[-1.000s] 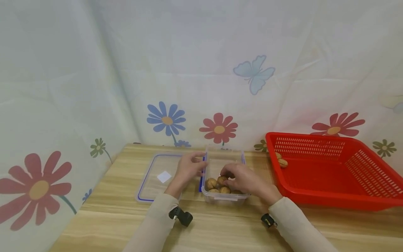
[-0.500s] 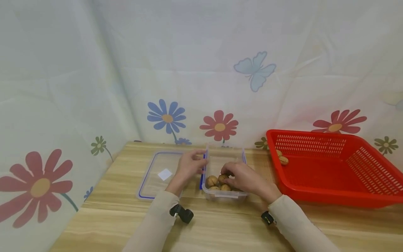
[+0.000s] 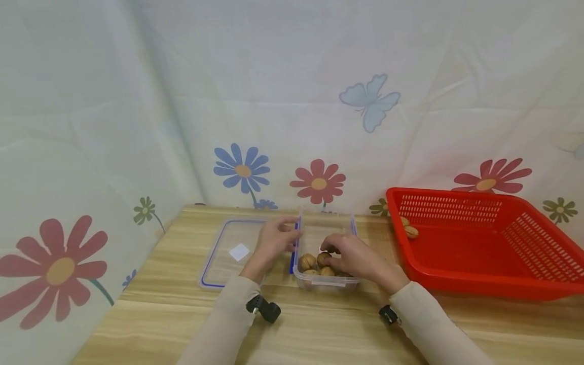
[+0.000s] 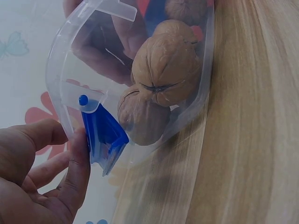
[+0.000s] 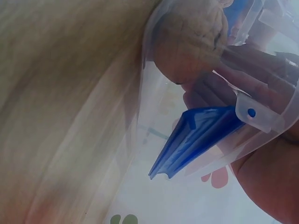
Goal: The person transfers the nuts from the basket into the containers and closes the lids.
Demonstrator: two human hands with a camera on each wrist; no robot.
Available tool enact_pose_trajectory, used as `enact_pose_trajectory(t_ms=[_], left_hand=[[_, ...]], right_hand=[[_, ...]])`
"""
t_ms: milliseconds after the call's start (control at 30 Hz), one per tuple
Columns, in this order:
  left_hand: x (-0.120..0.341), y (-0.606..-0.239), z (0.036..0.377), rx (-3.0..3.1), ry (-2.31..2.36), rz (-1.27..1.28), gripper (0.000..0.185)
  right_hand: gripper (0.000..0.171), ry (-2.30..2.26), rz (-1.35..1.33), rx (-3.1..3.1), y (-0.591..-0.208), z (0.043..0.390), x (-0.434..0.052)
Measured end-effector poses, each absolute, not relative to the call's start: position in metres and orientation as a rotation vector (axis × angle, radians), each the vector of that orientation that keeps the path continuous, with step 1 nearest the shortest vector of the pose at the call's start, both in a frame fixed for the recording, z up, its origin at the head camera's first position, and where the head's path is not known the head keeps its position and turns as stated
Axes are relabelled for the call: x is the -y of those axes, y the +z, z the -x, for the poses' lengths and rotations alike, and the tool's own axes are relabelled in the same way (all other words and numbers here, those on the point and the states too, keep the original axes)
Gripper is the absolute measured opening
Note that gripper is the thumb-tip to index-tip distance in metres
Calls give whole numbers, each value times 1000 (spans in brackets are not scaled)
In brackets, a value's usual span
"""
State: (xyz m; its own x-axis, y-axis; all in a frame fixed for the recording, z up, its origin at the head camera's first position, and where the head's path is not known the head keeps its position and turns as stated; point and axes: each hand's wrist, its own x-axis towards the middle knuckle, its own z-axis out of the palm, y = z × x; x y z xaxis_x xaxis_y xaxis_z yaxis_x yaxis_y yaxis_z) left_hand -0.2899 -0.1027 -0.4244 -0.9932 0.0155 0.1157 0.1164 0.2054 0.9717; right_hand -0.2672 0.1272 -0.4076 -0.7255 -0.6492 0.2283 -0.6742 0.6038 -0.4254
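Hardly anything is shifting since a second ago: both hands are staying at the clear plastic box in the middle of the desk, and only the view is sitting a touch differently. Inside the box, the right hand is reaching down among the walnuts, its fingers curled around one or more of them, though exactly which is hard to tell. At the box's left wall, the left hand is resting with thumb and fingers loosely bent against the rim, its thumb touching the blue latch. Just left of the box, its clear lid with a blue seal is lying flat. Off to the right, a red basket is holding two more nuts in its far left corner.
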Motion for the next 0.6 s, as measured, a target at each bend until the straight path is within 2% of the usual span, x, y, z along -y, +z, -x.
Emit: enact_pose_trajectory(t_ms=[600], left_hand=[[103, -426, 291, 2368, -1953, 135, 39]], right_hand=[[28, 798, -1093, 2736, -386, 255, -130]])
